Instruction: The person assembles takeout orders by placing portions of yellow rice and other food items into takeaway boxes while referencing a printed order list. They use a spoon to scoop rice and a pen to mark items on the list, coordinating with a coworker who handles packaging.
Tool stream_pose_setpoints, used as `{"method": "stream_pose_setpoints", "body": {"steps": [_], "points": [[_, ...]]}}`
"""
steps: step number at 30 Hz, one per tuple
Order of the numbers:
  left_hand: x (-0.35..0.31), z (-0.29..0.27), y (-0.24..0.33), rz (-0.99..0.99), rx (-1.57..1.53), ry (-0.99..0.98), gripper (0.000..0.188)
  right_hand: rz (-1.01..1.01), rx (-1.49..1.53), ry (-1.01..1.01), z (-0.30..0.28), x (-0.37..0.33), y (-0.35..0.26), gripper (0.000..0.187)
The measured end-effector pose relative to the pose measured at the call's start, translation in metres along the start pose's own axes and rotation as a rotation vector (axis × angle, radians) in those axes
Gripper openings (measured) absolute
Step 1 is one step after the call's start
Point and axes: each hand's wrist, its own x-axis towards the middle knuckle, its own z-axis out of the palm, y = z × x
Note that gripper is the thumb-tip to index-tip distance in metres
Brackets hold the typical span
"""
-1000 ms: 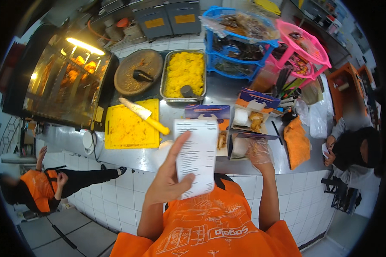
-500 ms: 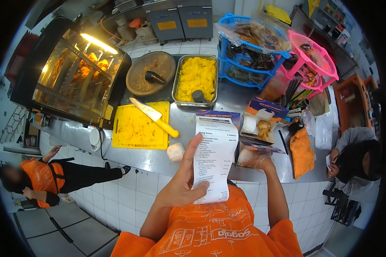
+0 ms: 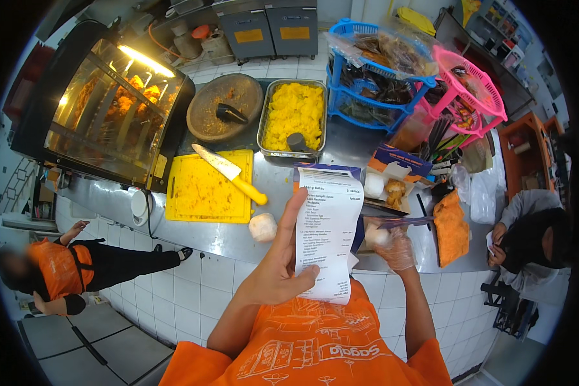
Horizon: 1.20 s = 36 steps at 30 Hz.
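Observation:
A long printed paper receipt [image 3: 328, 241] is held upright in my left hand [image 3: 280, 264], the thumb across its front and the fingers behind. My right hand [image 3: 397, 249] wears a clear plastic glove; its fingers curl round a white round bundle [image 3: 374, 235] at the nearer takeaway box, which the receipt partly covers. Just beyond, an open purple takeaway box [image 3: 399, 162] contains another white bundle [image 3: 374, 186] and a fried brown piece [image 3: 394, 192]. A third white bundle [image 3: 262, 228] sits on the steel counter, left of the receipt.
On a yellow cutting board [image 3: 206, 202] lies a yellow-handled knife [image 3: 228, 172]. Behind are a stone mortar [image 3: 202, 125], a tray of yellow rice [image 3: 294, 116] and a lit food warmer [image 3: 109, 106]. Blue baskets [image 3: 373, 96], pink baskets [image 3: 473, 90] and an orange cloth [image 3: 451, 228] stand right. Two people flank the counter.
My right hand has shifted slightly right and nearer me, uncovering more of the white bundle. The receipt has tilted and moved a little right in my left hand.

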Motion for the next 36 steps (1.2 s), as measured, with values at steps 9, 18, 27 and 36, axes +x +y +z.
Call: {"method": "stream_pose_setpoints", "body": {"steps": [9, 18, 27, 36], "points": [[0.002, -0.001, 0.001, 0.02, -0.041, -0.015, 0.105, 0.588, 0.839, 0.105, 0.02, 0.008, 0.025, 0.05], [0.001, -0.003, 0.002, 0.047, -0.087, -0.009, 0.107, 0.72, 1.459, 0.391, -0.005, -0.021, -0.009, 0.049], [0.002, -0.005, 0.002, 0.033, -0.175, 0.014, 0.106, 0.664, 1.723, 0.233, -0.027, -0.068, -0.034, 0.054], [0.002, -0.01, 0.006, 0.014, -0.223, 0.008, 0.107, 0.656, 1.667, 0.292, -0.019, -0.063, -0.059, 0.061]]}}
